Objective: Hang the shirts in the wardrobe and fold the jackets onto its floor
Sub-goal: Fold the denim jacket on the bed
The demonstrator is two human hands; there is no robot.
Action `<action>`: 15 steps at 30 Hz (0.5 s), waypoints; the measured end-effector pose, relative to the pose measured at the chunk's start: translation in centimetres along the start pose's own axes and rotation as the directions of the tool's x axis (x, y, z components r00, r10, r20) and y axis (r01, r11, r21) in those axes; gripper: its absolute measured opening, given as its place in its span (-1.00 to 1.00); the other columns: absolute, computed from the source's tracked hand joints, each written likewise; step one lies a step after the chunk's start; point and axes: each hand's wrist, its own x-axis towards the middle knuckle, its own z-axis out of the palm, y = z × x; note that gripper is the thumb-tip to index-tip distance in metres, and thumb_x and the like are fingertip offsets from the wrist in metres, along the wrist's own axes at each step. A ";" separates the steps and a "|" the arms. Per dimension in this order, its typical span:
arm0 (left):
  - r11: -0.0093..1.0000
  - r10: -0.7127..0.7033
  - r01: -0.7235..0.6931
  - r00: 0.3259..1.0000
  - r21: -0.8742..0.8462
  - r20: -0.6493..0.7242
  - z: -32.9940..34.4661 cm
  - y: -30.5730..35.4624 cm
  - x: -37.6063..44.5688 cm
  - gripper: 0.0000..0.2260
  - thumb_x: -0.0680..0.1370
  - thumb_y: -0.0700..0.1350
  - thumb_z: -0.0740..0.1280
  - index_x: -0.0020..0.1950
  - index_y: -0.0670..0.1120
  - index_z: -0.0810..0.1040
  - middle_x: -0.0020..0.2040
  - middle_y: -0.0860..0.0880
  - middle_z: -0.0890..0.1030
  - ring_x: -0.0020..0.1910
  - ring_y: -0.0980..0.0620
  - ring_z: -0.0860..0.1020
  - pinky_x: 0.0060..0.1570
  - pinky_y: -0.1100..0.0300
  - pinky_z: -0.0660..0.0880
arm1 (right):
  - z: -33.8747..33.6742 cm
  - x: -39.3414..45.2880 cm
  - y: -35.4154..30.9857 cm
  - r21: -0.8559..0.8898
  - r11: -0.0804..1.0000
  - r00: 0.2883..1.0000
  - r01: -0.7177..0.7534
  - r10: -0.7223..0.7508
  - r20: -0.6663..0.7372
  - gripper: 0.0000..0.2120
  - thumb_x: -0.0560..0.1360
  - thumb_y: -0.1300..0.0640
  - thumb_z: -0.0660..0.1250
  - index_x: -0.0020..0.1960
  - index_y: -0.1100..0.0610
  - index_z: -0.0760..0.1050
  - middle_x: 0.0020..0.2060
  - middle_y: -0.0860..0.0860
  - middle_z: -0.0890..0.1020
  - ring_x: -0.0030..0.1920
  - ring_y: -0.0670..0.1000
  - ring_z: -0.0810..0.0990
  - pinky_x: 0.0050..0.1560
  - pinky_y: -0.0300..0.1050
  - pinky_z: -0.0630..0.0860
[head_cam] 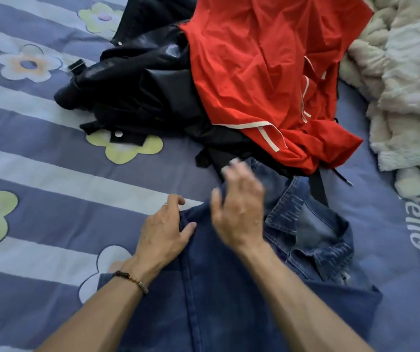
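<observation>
Your left hand [164,228] pinched the denim jacket [229,288] at the bed's [51,148] near edge; your right hand [236,207] was above it, blurred, fingers loosely spread, holding nothing.

The scene is lit evenly by soft, diffuse light; no single source can be identified. Shadows are faint and are confined to folds in the fabrics. Small glossy highlights are seen on the black leather jacket [137,72]. The red garment [259,62] is rendered strongly saturated, and the cream fleece blanket [407,72] appears slightly washed out. Motion blur is present on the right hand [239,207], chiefly at the fingertips; the left hand [165,232] is rendered sharply. Wide-angle curvature is noted in the bedsheet [38,153] stripes toward the edges.
</observation>
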 end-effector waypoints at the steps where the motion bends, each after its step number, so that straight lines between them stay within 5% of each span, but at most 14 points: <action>1: 0.999 -0.024 0.024 1.000 0.040 -0.015 0.2 -0.1 -0.1 -0.67 0.54 0.06 0.37 0.17 -0.03 0.34 -0.04 -0.03 0.57 0.02 -0.18 0.55 -0.08 0.02 0.42 | 0.5 -2.1 0.1 -0.033 0.986 0.967 0.162 -0.152 0.206 -0.48 0.57 -0.01 0.19 0.46 0.23 0.33 0.48 0.17 0.34 0.48 0.14 0.29 0.47 0.06 0.18; 3: 0.988 -0.107 0.111 0.993 0.105 -0.041 0.3 -0.6 -0.4 -0.71 0.55 0.11 0.34 0.10 -0.05 0.40 0.00 -0.11 0.61 0.02 -0.23 0.55 -0.11 0.01 0.42 | 0.8 -4.0 2.3 -0.124 0.954 0.843 0.273 -0.175 0.509 -0.35 0.59 -0.16 0.03 0.57 0.16 0.13 0.57 0.06 0.07 0.56 0.06 0.13 0.53 0.04 -0.05; 6: 0.971 -0.189 0.199 0.978 0.132 -0.084 -0.5 -1.3 -1.4 -0.68 0.56 0.22 0.26 0.06 -0.03 0.44 -0.05 -0.16 0.62 -0.02 -0.25 0.56 -0.11 -0.01 0.47 | 0.3 -3.1 4.2 -0.310 0.932 0.828 0.188 0.019 0.560 -0.27 0.55 -0.26 -0.16 0.61 0.11 -0.09 0.59 -0.01 -0.09 0.59 -0.02 -0.08 0.53 0.08 -0.25; 9: 0.955 -0.226 0.228 0.974 0.191 -0.031 -2.4 -2.7 -4.0 -0.63 0.57 0.30 0.14 0.04 0.03 0.49 -0.04 -0.08 0.64 -0.02 -0.19 0.58 -0.11 0.04 0.43 | -0.7 -2.1 1.1 -0.361 0.904 0.878 0.227 -0.029 0.478 -0.31 0.50 -0.05 0.14 0.56 0.21 0.14 0.56 0.15 0.15 0.57 0.13 0.07 0.54 0.19 -0.09; 12: 0.940 -0.235 0.195 0.965 0.280 0.116 -5.1 -5.8 -7.5 -0.62 0.50 0.37 0.20 0.04 0.08 0.45 0.02 0.02 0.61 0.02 -0.10 0.57 -0.10 0.08 0.42 | -1.1 -2.3 -2.8 -0.198 0.882 0.723 0.428 -0.202 0.661 -0.14 0.36 0.19 0.31 0.59 0.17 0.02 0.58 0.11 0.10 0.59 0.10 -0.02 0.54 0.10 -0.17; 15: 0.947 -0.234 0.161 0.939 0.278 0.253 -6.8 -8.1 -10.2 -0.64 0.44 0.25 0.37 0.10 0.11 0.41 0.07 0.01 0.62 0.07 -0.09 0.56 -0.12 0.10 0.39 | -0.9 -1.4 -5.1 -0.197 0.807 0.618 0.556 -0.242 0.748 -0.12 0.35 0.26 0.37 0.56 0.12 0.00 0.47 0.06 0.23 0.53 0.10 0.13 0.52 0.18 -0.14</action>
